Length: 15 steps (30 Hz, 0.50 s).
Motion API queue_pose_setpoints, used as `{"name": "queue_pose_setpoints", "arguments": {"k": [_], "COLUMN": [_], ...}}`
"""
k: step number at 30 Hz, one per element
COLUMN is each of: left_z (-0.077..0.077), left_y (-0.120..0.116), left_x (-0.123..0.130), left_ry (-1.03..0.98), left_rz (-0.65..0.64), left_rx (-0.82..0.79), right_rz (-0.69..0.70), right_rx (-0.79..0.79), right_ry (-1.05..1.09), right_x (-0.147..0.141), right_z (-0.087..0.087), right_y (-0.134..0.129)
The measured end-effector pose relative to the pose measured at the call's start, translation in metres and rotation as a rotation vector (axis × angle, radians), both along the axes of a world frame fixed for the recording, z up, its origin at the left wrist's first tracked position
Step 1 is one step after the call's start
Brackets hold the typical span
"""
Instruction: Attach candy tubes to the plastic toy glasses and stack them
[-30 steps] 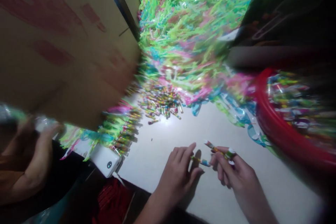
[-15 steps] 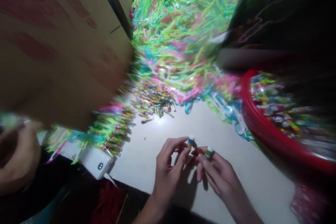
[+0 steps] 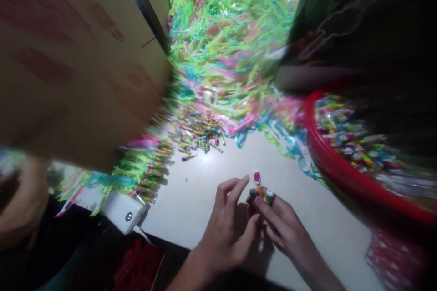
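My right hand [image 3: 285,223] is closed around several small capped tubes above the white table. One tube with a pink and white top [image 3: 257,178] stands up from its fingertips. Another, a green tube with a white end [image 3: 269,196], pokes out between the fingers; a dark end also shows beside them. My left hand [image 3: 228,225] is just to the left, its index finger and thumb spread apart around the pink-topped tube without visibly gripping it. Beyond my hands lies a loose pile of similar small tubes [image 3: 196,129].
A red basin [image 3: 316,152] full of small colourful pieces stands at right. Green and pink plastic strips [image 3: 232,41] heap up at the back. A cardboard box [image 3: 112,72] blocks the upper left. A white power bank [image 3: 123,211] with a cable lies near another person's hand [image 3: 25,195].
My left hand has let go of a blue tube with a white end and its fingers have spread. A pink-topped tube now stands up from my right fingers. The view has shifted slightly.
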State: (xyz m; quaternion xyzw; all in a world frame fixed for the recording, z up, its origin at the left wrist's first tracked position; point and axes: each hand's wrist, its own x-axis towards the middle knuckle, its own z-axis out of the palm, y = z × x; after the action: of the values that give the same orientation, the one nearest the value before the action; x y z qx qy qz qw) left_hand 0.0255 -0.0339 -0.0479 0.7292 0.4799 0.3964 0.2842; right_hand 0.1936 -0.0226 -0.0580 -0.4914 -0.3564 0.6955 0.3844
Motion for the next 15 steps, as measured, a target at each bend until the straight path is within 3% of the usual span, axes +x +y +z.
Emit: {"name": "queue_pose_setpoints", "arguments": {"k": [3,8,11,15], "left_z": [0.008,0.029,0.031,0.025], "left_y": [0.010,0.020,0.015,0.003], "left_x": [-0.012,-0.017,-0.011,-0.003], "left_ry": [-0.031,-0.125,-0.244,-0.455], "left_rz": [-0.169,-0.385,-0.360,-0.275], "left_rx": [0.048,0.034,-0.027,-0.188], "right_rz": [0.040,0.051,-0.028,-0.021], "right_rx": [-0.176,-0.268,-0.349,-0.404], "right_ry": [0.192,0.322,0.334,0.358], "right_x": [0.006,0.011,0.010,0.006], "right_z": [0.011,0.031,0.038,0.051], "right_y": [0.001,-0.005,-0.009,-0.012]}}
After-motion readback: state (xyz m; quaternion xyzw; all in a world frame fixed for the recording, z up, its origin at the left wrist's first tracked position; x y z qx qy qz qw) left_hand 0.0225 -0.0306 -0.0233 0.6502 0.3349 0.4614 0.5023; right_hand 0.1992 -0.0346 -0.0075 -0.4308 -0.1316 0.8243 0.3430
